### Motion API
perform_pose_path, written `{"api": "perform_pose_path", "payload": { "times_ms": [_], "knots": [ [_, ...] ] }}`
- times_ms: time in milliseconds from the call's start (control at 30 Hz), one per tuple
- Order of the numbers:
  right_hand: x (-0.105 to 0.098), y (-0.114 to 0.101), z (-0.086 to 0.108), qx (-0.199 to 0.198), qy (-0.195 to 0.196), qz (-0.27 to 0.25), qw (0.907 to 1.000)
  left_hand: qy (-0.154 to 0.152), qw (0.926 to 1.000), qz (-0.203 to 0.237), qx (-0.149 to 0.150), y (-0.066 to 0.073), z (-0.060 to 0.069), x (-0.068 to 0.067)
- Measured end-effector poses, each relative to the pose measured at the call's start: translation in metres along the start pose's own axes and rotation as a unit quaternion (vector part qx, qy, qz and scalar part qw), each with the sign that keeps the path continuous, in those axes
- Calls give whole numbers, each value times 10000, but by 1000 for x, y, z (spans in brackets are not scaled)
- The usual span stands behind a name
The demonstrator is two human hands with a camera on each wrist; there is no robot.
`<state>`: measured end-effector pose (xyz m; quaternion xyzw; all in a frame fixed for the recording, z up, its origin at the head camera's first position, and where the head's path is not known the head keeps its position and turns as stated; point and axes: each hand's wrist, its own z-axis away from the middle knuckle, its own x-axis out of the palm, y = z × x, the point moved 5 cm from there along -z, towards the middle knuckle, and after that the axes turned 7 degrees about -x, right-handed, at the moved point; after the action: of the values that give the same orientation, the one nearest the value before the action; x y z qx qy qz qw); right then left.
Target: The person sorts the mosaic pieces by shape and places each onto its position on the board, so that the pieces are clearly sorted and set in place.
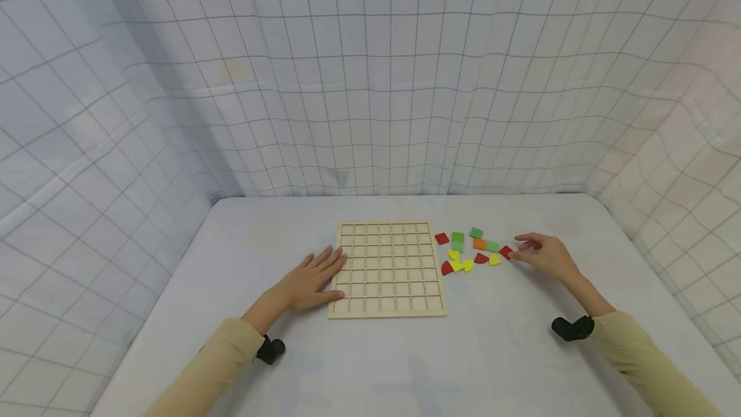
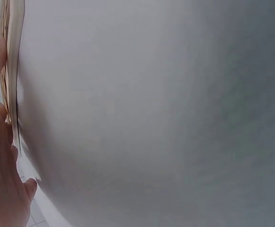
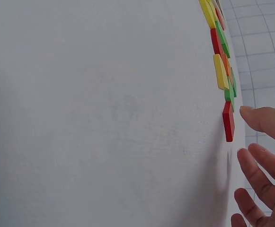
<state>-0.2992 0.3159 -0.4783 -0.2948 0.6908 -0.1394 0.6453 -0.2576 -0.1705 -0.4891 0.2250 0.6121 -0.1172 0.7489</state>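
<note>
My left hand (image 1: 309, 282) lies spread on the left edge of a pale wooden square board (image 1: 387, 269) marked into a grid of shallow cells, its fingertips and thumb resting on the frame. The board sits flat near the middle of the white worktop (image 1: 492, 352).

My right hand (image 1: 547, 256) is over the worktop to the right of the board, fingers parted and loosely bent, pinching nothing. My thumb is just beside a flat red square tile (image 1: 506, 252), the rightmost of the scattered pieces; my right wrist view shows a narrow gap between them.

The other pieces lie between that tile and the board's right edge. Closest to the board's upper right is another red square tile (image 1: 442, 238), with a green square tile (image 1: 458, 237) next to it. Farther right is an orange square tile (image 1: 479, 244) with more green tiles around it. Nearer me lie yellow quarter-circle pieces (image 1: 494, 259) and two red quarter-circle pieces (image 1: 481, 259).

I wear beige sleeves (image 1: 648, 365), and a white cloth with dark grid lines (image 1: 382, 82) hangs behind the worktop
</note>
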Motion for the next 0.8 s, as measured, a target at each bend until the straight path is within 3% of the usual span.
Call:
{"api": "perform_pose_path", "payload": {
  "times_ms": [233,800],
  "knots": [
    [0,-1,-2,14,-118,-8,9999,-150,9998,-72,59,1,-3,0],
    [5,-4,-1,14,-48,385,9992,-128,9996,-164,174,4,-3,-2]
  ]
}}
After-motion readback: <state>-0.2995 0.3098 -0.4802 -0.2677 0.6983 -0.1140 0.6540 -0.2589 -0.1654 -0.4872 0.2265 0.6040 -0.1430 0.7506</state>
